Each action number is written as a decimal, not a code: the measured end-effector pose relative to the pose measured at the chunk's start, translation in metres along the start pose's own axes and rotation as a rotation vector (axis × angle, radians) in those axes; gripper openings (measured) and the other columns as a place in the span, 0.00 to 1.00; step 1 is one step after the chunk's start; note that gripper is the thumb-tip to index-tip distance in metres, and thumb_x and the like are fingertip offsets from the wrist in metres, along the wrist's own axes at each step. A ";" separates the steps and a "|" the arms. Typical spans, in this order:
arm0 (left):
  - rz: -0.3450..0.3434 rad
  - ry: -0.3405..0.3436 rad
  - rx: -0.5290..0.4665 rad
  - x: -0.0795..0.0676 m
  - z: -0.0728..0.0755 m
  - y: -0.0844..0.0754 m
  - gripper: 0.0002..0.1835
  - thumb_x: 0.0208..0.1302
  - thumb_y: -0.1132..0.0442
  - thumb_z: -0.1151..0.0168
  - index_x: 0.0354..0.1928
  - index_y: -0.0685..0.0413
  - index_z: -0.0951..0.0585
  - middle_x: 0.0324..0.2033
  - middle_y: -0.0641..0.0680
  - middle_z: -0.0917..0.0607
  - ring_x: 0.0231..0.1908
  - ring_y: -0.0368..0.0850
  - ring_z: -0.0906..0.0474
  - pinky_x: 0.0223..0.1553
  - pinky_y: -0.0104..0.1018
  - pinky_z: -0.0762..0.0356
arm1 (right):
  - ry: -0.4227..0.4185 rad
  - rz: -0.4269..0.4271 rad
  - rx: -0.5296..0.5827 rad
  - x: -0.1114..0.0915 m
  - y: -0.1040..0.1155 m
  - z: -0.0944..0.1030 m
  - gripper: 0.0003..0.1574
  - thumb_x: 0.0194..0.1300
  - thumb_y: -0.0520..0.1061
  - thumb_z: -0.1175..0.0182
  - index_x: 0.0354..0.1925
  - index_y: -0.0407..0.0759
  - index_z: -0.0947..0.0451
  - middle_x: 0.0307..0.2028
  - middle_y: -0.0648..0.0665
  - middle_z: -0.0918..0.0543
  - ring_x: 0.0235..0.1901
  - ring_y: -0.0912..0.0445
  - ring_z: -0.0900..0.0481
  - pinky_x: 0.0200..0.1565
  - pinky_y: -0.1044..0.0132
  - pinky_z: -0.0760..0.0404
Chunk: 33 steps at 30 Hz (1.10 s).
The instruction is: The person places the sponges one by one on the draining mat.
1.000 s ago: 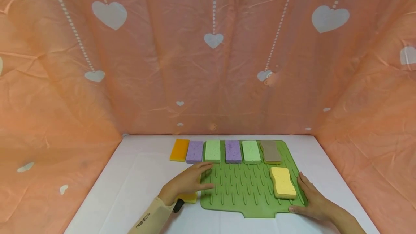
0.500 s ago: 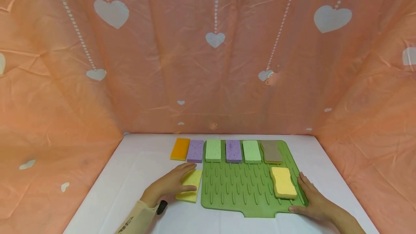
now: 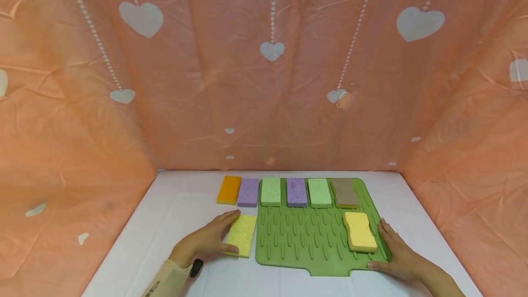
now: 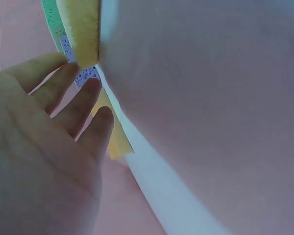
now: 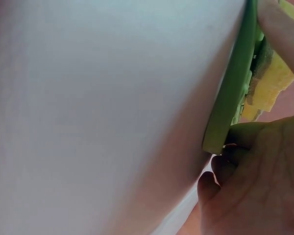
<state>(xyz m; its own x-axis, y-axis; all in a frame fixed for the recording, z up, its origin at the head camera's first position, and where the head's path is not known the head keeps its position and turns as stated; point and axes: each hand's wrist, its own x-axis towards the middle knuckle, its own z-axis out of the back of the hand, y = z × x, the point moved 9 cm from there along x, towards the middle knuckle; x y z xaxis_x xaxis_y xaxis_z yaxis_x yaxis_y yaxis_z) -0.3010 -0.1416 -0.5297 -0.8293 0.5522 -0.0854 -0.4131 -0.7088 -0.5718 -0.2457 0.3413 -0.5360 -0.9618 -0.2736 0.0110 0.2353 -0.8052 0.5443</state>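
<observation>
A thin yellow sponge (image 3: pixel 243 233) lies on the white table, just left of a green drying mat (image 3: pixel 305 239). My left hand (image 3: pixel 204 241) is at that sponge's left side, its thumb over the near corner and its fingers by the far end. In the left wrist view those fingers (image 4: pixel 88 100) are spread and loosely bent beside the yellow sponge's end (image 4: pixel 83 34). On the right, my right hand (image 3: pixel 398 255) rests against the mat's right edge, fingers and thumb apart. A wavy-sided yellow sponge (image 3: pixel 360 232) lies on the mat near that hand.
Along the back runs a row: an orange sponge (image 3: pixel 228 190) and a purple sponge (image 3: pixel 248 192) on the table, then a green sponge (image 3: pixel 270 191), another purple sponge (image 3: pixel 296 191), another green sponge (image 3: pixel 319 192) and a grey-topped sponge (image 3: pixel 343 191). A pink curtain (image 3: pixel 268 104) encloses the table.
My left hand has drawn back left from the mat's left edge, across the thin yellow sponge to its left side, uncovering it. The right hand stays at the mat's edge.
</observation>
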 end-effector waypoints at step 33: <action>-0.005 0.025 0.009 0.000 -0.008 0.005 0.65 0.46 0.40 0.21 0.79 0.57 0.48 0.76 0.61 0.45 0.74 0.62 0.48 0.72 0.62 0.46 | 0.011 0.004 -0.005 0.000 0.000 0.000 0.75 0.49 0.61 0.23 0.74 0.21 0.53 0.75 0.23 0.54 0.68 0.20 0.53 0.67 0.30 0.51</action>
<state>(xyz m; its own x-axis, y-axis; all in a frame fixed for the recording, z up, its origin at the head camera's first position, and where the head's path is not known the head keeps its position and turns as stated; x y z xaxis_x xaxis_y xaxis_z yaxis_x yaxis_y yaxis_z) -0.2999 -0.1412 -0.5392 -0.8174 0.5667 -0.1032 -0.4207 -0.7097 -0.5651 -0.2455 0.3414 -0.5365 -0.9592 -0.2826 0.0041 0.2399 -0.8068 0.5399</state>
